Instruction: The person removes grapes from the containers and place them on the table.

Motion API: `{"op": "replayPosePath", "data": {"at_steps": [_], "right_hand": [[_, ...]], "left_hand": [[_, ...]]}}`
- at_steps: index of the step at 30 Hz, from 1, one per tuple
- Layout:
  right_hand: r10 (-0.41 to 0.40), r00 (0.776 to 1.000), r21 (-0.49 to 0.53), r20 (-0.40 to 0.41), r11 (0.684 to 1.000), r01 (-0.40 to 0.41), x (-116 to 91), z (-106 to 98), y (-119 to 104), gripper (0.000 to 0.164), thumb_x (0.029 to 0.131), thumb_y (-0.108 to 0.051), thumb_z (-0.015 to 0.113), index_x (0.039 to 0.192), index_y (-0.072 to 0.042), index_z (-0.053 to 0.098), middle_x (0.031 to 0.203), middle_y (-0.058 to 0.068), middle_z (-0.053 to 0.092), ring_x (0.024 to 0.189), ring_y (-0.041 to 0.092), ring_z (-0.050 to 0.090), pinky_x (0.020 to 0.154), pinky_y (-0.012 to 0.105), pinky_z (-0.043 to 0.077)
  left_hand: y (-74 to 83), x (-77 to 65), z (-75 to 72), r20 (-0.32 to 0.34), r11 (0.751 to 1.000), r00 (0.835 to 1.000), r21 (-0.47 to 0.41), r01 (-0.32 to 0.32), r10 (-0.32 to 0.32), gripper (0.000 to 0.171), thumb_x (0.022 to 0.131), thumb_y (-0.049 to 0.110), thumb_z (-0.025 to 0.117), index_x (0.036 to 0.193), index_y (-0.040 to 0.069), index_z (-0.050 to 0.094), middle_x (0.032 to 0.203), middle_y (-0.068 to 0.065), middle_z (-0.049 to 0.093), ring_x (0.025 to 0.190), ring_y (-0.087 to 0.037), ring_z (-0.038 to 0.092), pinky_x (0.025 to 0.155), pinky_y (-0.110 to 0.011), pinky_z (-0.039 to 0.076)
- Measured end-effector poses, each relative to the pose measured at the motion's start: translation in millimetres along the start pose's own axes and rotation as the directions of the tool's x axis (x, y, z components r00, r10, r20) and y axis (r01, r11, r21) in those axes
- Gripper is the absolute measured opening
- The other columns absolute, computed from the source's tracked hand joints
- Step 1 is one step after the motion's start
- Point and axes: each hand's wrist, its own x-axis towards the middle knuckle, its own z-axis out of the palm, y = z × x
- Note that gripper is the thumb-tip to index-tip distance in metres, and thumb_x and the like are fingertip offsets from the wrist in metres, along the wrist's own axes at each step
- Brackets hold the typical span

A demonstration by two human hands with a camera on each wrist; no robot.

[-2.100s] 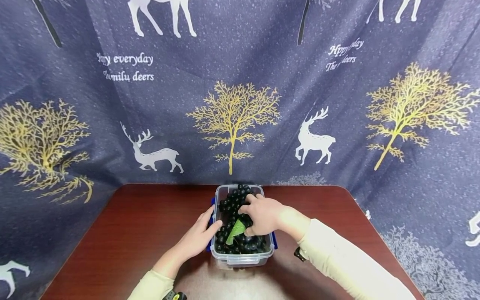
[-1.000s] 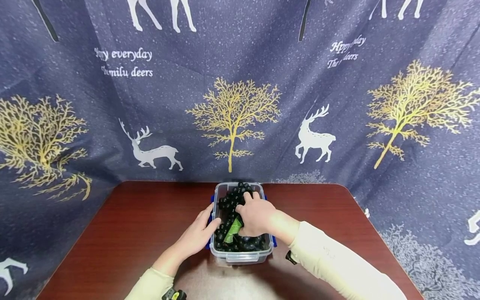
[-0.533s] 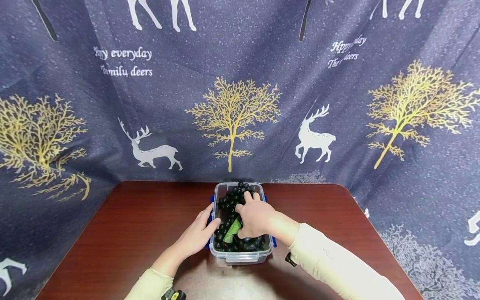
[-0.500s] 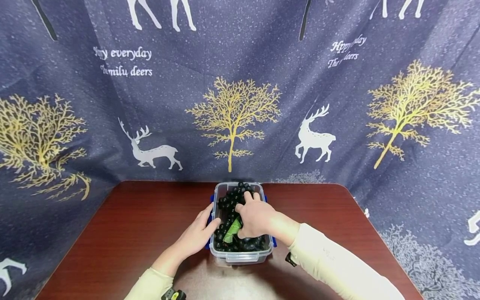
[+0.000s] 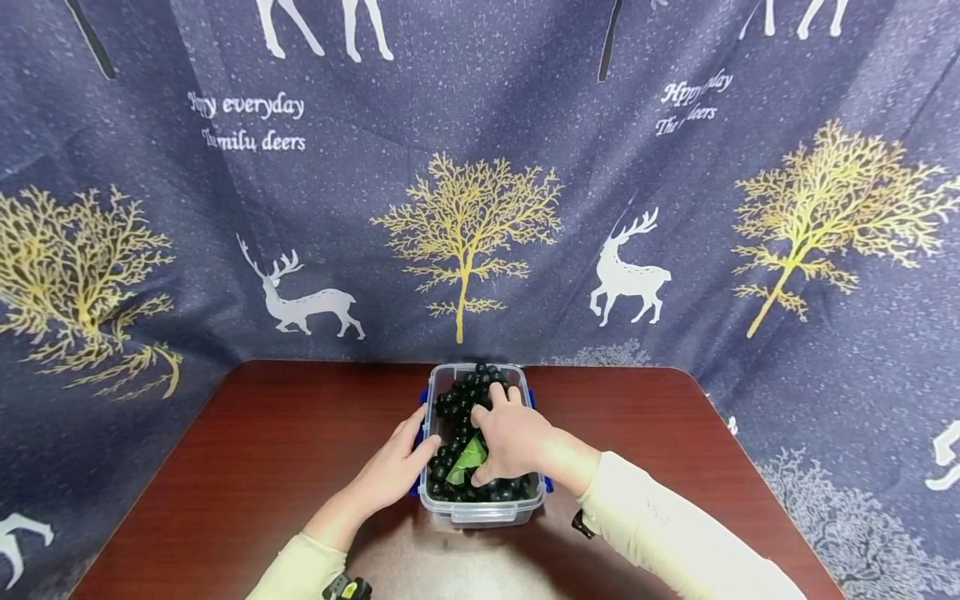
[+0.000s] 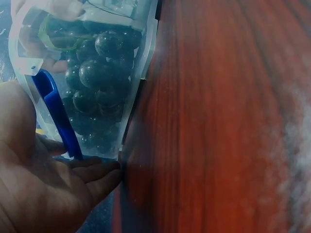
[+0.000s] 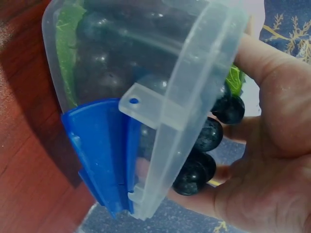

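A clear plastic container (image 5: pixel 483 507) with blue latches sits lidless on the table, filled with dark grapes (image 5: pixel 453 404). Among the grapes lies a green leaf (image 5: pixel 468 460). My right hand (image 5: pixel 513 437) rests over the grapes from the right side, fingers and thumb spread apart and touching them. The right wrist view shows several grapes (image 7: pixel 208 133) beneath its fingers at the rim. My left hand (image 5: pixel 395 467) lies along the container's left side, its fingers extended. In the left wrist view, that hand touches the container beside a hanging blue latch (image 6: pixel 58 114). The right fingertips are partly hidden by grapes.
The container stands on a reddish-brown wooden table (image 5: pixel 300 433), close to its back edge. Behind it hangs a dark blue cloth (image 5: pixel 525 100) printed with white deer and golden trees. Another blue latch (image 7: pixel 99 145) hangs down on the container's right side.
My right hand has shifted slightly left over the grapes since the oldest frame. Its thumb has lately moved outward toward the front, and the leaf shows a little more. The left hand stays against the container.
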Motion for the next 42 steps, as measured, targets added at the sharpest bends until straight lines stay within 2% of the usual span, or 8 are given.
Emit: {"op": "replayPosePath", "data": {"at_steps": [7,15,21,25,33,42], "right_hand": [[0.025,0.998,-0.007,-0.051,1.000,-0.026,4,6,-2,0.075,0.068,-0.061,0.085,0.128,-0.021,0.063,0.147,0.020,0.035,0.117,0.034,0.041,0.064,0.035,0.052],[0.049,0.996,-0.008,-0.073,0.999,-0.050,8,12,-4,0.069,0.064,-0.057,0.087,0.118,-0.022,0.061,0.139,0.018,0.036,0.118,0.036,0.039,0.055,0.032,0.049],[0.076,0.994,-0.016,-0.073,0.997,-0.077,7,15,-9,0.076,0.067,-0.054,0.086,0.129,-0.019,0.061,0.153,0.020,0.029,0.131,0.039,0.035,0.053,0.032,0.049],[0.101,0.991,-0.022,-0.089,0.994,-0.103,6,16,-12,0.080,0.067,-0.056,0.086,0.133,-0.018,0.060,0.155,0.020,0.028,0.133,0.038,0.035,0.052,0.033,0.050],[0.107,0.986,-0.027,-0.126,0.993,-0.111,9,19,-9,0.069,0.063,-0.058,0.089,0.117,-0.022,0.062,0.142,0.017,0.035,0.123,0.037,0.039,0.051,0.034,0.050],[0.107,0.985,-0.050,-0.138,0.992,-0.115,10,24,-10,0.088,0.065,-0.061,0.086,0.137,-0.018,0.061,0.154,0.022,0.030,0.133,0.040,0.036,0.053,0.035,0.052]], "left_hand": [[-1.0,0.5,-0.3,-0.003,1.000,1.000,0.001,-0.001,0.001,0.065,0.107,0.044,0.052,0.164,0.027,0.025,0.163,-0.007,0.031,0.146,-0.025,0.035,0.115,-0.058,0.033],[0.2,0.3,-0.5,0.000,1.000,1.000,-0.003,-0.008,0.008,0.066,0.107,0.043,0.052,0.164,0.024,0.026,0.164,-0.007,0.030,0.148,-0.025,0.033,0.115,-0.058,0.032],[-0.7,0.4,0.1,-0.004,1.000,1.000,-0.005,-0.001,0.001,0.065,0.107,0.042,0.052,0.164,0.025,0.026,0.164,-0.006,0.030,0.148,-0.025,0.033,0.115,-0.057,0.032],[-2.8,1.3,1.1,-0.005,1.000,1.000,-0.005,-0.005,0.005,0.065,0.107,0.041,0.052,0.164,0.027,0.025,0.164,-0.006,0.030,0.147,-0.025,0.034,0.115,-0.058,0.033],[-3.7,2.1,1.8,-0.008,1.000,1.000,-0.017,-0.020,0.020,0.065,0.107,0.040,0.053,0.164,0.026,0.026,0.163,-0.007,0.031,0.146,-0.024,0.035,0.115,-0.056,0.033],[-2.0,1.7,1.5,-0.002,1.000,1.000,-0.012,0.004,-0.004,0.065,0.107,0.041,0.052,0.164,0.025,0.024,0.163,-0.008,0.031,0.146,-0.024,0.035,0.115,-0.057,0.033]]}}
